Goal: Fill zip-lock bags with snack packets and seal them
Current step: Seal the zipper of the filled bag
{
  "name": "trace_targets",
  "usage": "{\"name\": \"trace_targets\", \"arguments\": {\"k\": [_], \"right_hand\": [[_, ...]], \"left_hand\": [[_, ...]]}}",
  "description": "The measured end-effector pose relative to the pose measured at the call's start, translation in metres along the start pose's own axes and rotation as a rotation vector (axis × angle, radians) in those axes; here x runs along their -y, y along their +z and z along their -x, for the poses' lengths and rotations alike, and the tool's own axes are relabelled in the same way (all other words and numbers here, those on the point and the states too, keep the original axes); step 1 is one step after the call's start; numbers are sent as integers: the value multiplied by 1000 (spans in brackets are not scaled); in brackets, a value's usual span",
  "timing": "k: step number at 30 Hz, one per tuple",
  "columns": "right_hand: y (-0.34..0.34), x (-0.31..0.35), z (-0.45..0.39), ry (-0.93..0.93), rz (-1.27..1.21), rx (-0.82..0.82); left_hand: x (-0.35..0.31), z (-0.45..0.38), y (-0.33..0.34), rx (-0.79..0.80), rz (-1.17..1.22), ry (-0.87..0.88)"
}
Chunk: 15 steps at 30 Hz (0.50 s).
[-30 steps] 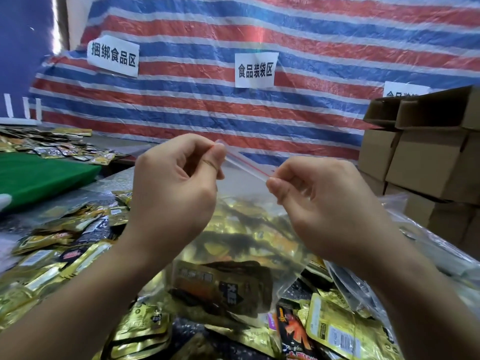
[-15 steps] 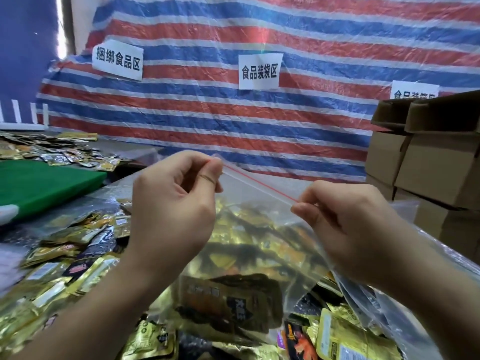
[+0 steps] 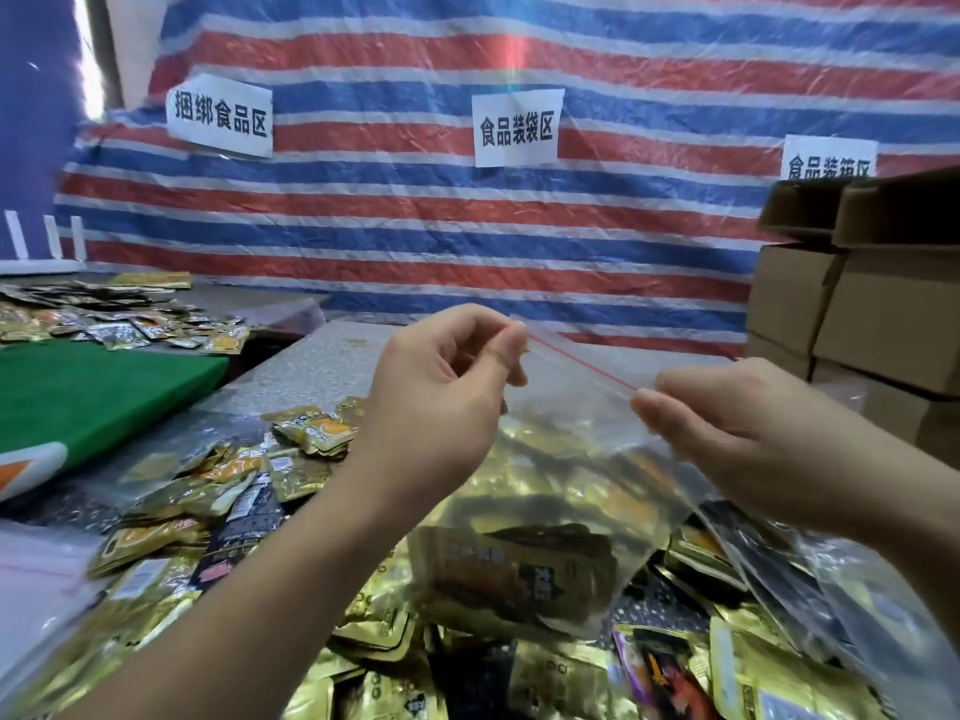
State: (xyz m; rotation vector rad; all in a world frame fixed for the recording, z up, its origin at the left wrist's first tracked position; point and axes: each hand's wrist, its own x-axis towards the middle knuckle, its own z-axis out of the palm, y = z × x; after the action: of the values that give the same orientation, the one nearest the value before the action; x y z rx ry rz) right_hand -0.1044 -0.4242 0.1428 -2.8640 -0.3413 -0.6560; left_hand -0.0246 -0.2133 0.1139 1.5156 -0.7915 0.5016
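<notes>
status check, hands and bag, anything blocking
Left hand pinches one end of the red zip strip, right hand the other. Bag holds gold packets, lifted. Nothing blocking.

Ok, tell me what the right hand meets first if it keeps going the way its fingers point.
The right hand points left along the red zip strip, so it would likely meet the left hand pinching the other end.

packets in bag

A striped tarp with three paper signs hangs beyond the hands; cardboard boxes stack to their right, a green mat lies left.
</notes>
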Motion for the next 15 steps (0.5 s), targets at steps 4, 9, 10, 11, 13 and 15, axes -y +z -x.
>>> {"name": "trace_targets", "arguments": {"k": [4, 9, 10, 11, 13, 15], "right_hand": [[21, 17, -17, 59, -170, 255], [54, 23, -33, 62, -248, 438], [56, 22, -34, 63, -291, 466], [56, 21, -36, 85, -342, 470], [51, 17, -44, 193, -474, 405], [41, 6, -59, 308, -574, 313]], "left_hand": [[15, 1, 5, 117, 88, -48], [30, 1, 16, 155, 119, -110], [32, 1, 17, 156, 110, -116], [34, 1, 17, 140, 83, -118], [38, 0, 13, 61, -40, -120], [42, -1, 7, -21, -160, -145]]}}
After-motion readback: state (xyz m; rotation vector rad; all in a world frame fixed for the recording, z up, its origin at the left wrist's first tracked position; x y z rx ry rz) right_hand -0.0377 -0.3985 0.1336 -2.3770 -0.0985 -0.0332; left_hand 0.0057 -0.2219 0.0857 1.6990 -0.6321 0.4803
